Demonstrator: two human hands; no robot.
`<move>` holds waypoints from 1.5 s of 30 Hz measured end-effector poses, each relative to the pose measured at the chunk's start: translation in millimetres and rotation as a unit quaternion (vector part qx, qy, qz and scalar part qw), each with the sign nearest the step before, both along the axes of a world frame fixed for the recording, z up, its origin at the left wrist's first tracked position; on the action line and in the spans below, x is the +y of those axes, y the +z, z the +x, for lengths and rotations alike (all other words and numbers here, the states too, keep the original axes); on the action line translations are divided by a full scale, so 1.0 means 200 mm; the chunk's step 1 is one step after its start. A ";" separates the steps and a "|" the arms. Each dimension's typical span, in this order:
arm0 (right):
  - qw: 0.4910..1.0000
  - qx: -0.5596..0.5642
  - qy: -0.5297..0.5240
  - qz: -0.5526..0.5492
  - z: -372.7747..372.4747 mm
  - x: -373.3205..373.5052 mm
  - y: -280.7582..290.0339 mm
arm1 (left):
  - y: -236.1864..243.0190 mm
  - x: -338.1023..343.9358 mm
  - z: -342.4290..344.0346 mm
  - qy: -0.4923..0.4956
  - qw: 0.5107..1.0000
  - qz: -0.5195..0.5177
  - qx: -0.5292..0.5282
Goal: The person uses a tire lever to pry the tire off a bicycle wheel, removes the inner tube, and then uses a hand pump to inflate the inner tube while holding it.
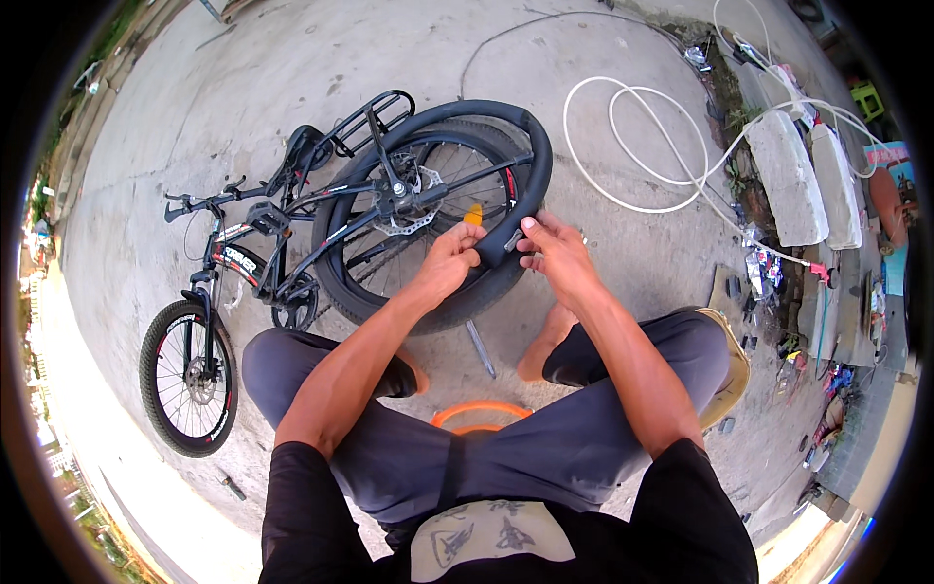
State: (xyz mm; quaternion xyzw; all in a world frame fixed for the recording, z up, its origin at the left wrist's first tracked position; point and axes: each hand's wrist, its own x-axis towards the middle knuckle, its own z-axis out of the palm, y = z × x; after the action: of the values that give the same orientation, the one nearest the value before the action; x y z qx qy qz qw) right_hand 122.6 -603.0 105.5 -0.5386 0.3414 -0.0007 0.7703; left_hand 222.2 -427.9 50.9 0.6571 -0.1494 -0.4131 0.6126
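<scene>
The left hand's fingers are pinched together on a black inner tube near a short silvery piece on it; the right hand's fingers curl at the other side of that piece, thumb apart from them, though whether they grip it cannot be told. The tube arcs up and away over the upper right of the rear wheel of a black bicycle lying on its side. Below the wheel, between the person's feet, a silvery rod lies on the concrete ground, near an orange rim. Farther right, a white hose loops toward pale blocks.
</scene>
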 end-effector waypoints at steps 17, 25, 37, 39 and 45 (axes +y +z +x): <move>0.997 -0.001 -0.008 -0.079 0.03 0.04 0.11 | 0.27 -0.05 -0.08 -0.073 0.953 0.114 -0.271; 0.995 -0.015 0.006 -0.101 0.02 0.00 0.08 | 0.28 -0.09 -0.07 -0.072 0.963 0.120 -0.228; 0.990 -0.001 -0.075 -0.122 -0.02 -0.21 -0.08 | 0.32 0.20 0.13 -0.141 0.883 0.234 -0.381; 0.985 0.017 -0.124 -0.122 -0.03 -0.29 -0.15 | 0.34 0.32 0.17 -0.177 0.851 0.317 -0.379; 0.974 0.137 -0.028 -0.178 -0.05 -0.02 -0.09 | 0.19 0.68 0.20 -0.196 0.719 0.534 -0.400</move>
State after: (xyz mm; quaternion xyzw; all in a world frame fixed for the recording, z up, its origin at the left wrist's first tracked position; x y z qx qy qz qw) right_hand 112.9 -606.8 86.7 -0.6520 0.4530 -0.0093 0.6080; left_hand 261.3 -292.2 88.8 0.9354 -0.2607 -0.2332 -0.0511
